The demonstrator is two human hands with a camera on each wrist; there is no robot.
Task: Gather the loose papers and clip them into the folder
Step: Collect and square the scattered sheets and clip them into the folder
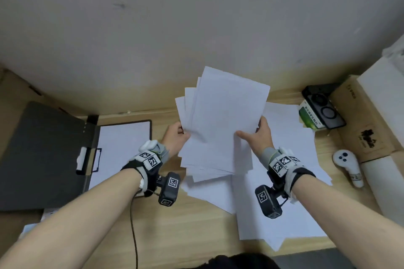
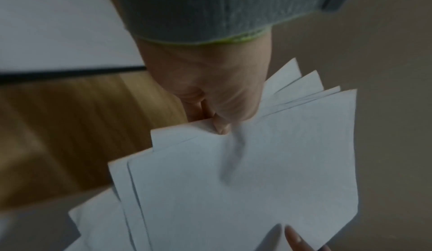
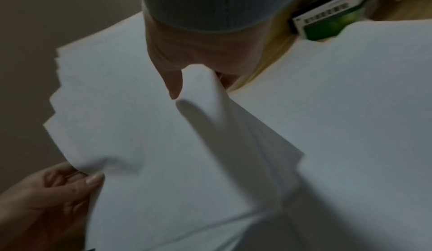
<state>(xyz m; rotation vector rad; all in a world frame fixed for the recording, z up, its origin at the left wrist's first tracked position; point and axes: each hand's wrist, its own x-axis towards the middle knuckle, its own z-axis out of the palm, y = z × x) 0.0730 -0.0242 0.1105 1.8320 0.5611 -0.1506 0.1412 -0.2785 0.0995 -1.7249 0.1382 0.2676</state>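
Note:
An uneven sheaf of white papers (image 1: 220,124) is held up above the wooden desk, its sheets fanned at the top. My left hand (image 1: 176,135) pinches its left edge, thumb on the front sheet (image 2: 245,181). My right hand (image 1: 258,135) grips the right edge of the papers (image 3: 145,125), thumb on front, fingers behind. More loose sheets (image 1: 284,203) lie flat on the desk below and to the right. The black folder (image 1: 39,155) lies open at the left, with one white sheet (image 1: 122,148) under its clip (image 1: 87,159).
A green and white box (image 1: 309,119) and a black phone (image 1: 323,105) sit at the back right, by cardboard boxes (image 1: 360,120). A white controller (image 1: 347,166) lies on the desk at the right. A cable (image 1: 133,225) hangs from my left wrist. The wall (image 1: 153,28) is close behind.

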